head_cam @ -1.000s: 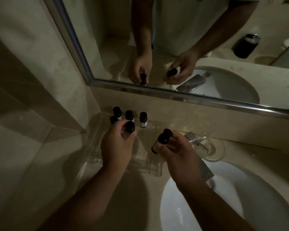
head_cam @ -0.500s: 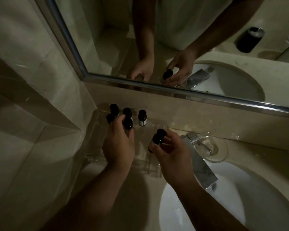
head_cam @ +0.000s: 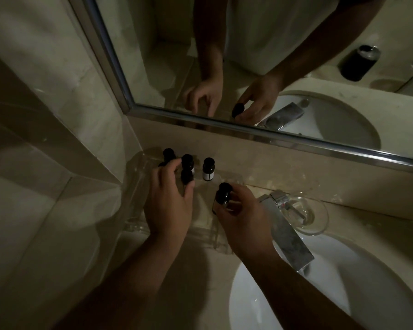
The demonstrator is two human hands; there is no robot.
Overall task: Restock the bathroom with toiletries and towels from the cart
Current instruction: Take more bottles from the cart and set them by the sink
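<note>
On the desk [head_cam: 372,225] left of the sink [head_cam: 343,294], a clear tray [head_cam: 138,184] carries a cluster of small dark-capped bottles [head_cam: 208,169]. They stand upright at its far end, close under the mirror [head_cam: 272,55].

The left hand [head_cam: 169,203] hangs over the tray's left half. Its fingers curve loosely around the front bottle [head_cam: 186,176], with the thumb just beside the cap. Whether they actually touch it cannot be told.

The right hand [head_cam: 244,219] pinches a tilted bottle [head_cam: 223,193] between thumb and fingers. It is held above the tray's right part, just in front of the white-labelled one.

A metal tap [head_cam: 287,234] and a glass dish [head_cam: 316,216] sit just right of that hand.
</note>
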